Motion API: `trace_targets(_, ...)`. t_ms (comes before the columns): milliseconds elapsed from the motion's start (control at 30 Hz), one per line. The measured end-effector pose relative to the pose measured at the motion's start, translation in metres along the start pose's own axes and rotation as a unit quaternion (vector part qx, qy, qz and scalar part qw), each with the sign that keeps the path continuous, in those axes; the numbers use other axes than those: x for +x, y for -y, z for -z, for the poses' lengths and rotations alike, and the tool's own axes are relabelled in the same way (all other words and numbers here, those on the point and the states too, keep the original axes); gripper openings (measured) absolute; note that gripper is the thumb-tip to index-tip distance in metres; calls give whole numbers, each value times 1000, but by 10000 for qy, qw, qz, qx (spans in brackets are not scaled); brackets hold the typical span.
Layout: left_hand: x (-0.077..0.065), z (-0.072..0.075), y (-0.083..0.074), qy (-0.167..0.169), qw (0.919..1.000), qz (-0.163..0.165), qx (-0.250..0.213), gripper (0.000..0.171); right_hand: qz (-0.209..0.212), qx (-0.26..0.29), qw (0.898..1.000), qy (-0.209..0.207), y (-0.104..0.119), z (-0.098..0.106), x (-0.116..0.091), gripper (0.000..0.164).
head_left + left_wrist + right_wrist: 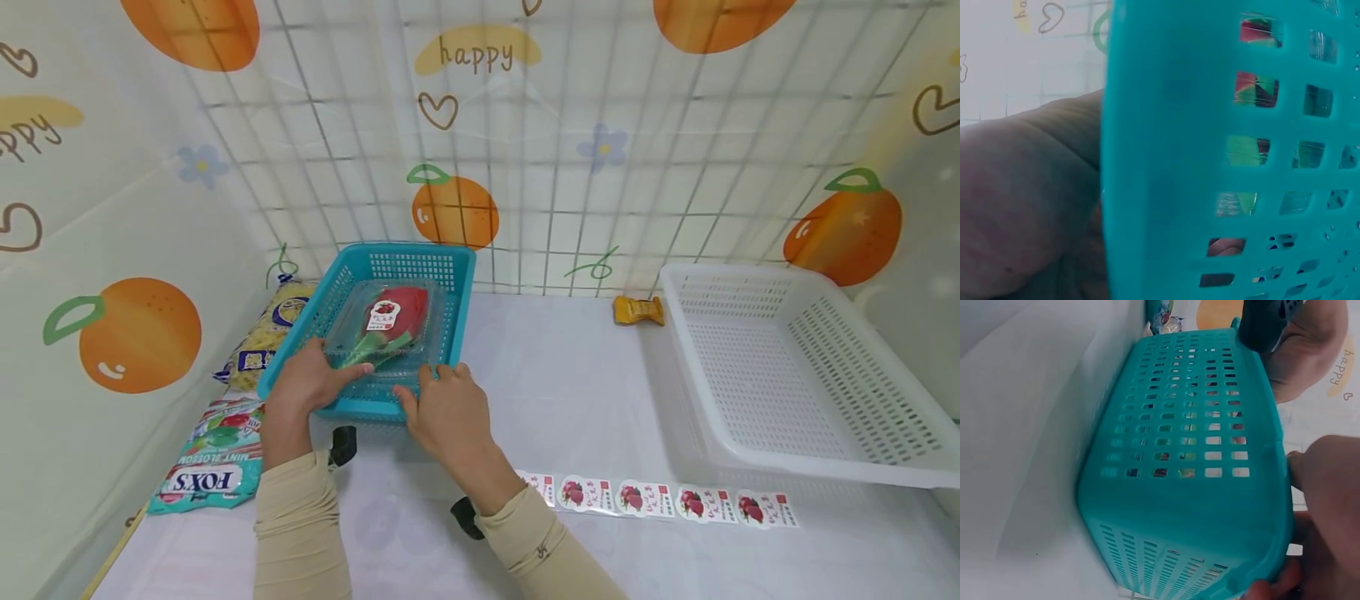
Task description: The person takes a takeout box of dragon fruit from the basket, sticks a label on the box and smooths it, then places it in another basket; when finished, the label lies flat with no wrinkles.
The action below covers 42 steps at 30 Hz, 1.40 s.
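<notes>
A clear plastic box (433,317) sits inside the blue basket (360,252), holding a red fruit with green tips (405,317) under a white sticker (385,315). My left hand (303,387) reaches over the basket's front left corner and holds the box, thumb across its front edge. At the front right corner, my right hand (453,417) has its fingers bent down by the box and rim, thumb at the box's front. In the right wrist view the basket wall (1179,419) stands between camera and box, hiding some fingertips. Through the holes of the basket side (1172,156), red and green show.
A white basket (720,400) stands at the right, with a small orange-yellow packet (638,311) beside it. A sticker strip (645,498) lies in front. Left of the blue basket are a yellow pasta-like bag (251,358) and a FOX'S candy bag (206,479). A patterned curtain (525,183) backs the table.
</notes>
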State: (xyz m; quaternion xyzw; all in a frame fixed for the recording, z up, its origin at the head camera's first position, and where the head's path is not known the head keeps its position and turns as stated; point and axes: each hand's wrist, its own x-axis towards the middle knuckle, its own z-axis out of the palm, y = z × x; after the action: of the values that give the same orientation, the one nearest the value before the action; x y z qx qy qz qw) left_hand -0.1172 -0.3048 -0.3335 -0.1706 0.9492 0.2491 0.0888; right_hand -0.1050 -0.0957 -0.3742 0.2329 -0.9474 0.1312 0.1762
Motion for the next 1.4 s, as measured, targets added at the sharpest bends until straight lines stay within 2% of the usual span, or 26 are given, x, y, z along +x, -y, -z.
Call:
trace_targets(733,4,-6,-3,-216,9995,210,-6,108,211,-460,9983,304,2,-4,-2,63)
trace_targets(1100,6,-10,-3,-288,9994,171,67,106,142,-445,9974,549,4,-3,-1,64)
trace_targets(1400,7,-12,-4,-341,9992,73,193,101,192,-407,9980,439,4,-2,-2,62)
